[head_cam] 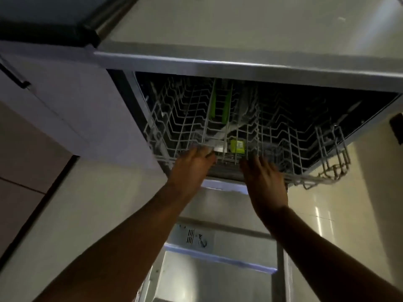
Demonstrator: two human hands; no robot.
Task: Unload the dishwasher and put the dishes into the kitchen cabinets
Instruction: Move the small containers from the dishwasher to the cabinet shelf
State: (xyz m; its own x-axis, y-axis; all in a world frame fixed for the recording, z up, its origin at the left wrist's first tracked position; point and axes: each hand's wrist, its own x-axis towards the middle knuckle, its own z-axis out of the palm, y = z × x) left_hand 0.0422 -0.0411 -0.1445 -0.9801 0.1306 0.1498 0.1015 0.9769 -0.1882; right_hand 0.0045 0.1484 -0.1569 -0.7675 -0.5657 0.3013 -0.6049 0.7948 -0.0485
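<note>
Both hands sit at the front rail of the upper rack [250,127], which serves here as the landmark. The left hand [192,168] has its fingers [204,152] curled over the rail just left of the rack's green clip [237,144]; they look closed on the wire, though blur hides how firmly. The right hand [265,182] lies just right of that clip, its fingers [250,163] loosely spread and pointing toward the rail, touching it or nearly so; I cannot tell whether they have closed on anything.

Neither hand holds a dish. The rack's long axis runs left to right across the dishwasher mouth, square to both forearms, and the hands are roughly even on either side of its middle, the left perhaps a touch further in. From the fingers the rack extends away and into the dark tub.

Further in, the rack looks almost bare. Two green strips [219,105] stand between the wire rows behind the clip, and something pale [244,110] sits just right of them, too blurred to name. No plates or cups can be made out.

Below the rack's front rail the open dishwasher door [218,275] hangs toward the person, its detergent panel [194,236] showing. The worktop [239,62] runs above the rack, and a white cabinet [76,101] stands to its left
</note>
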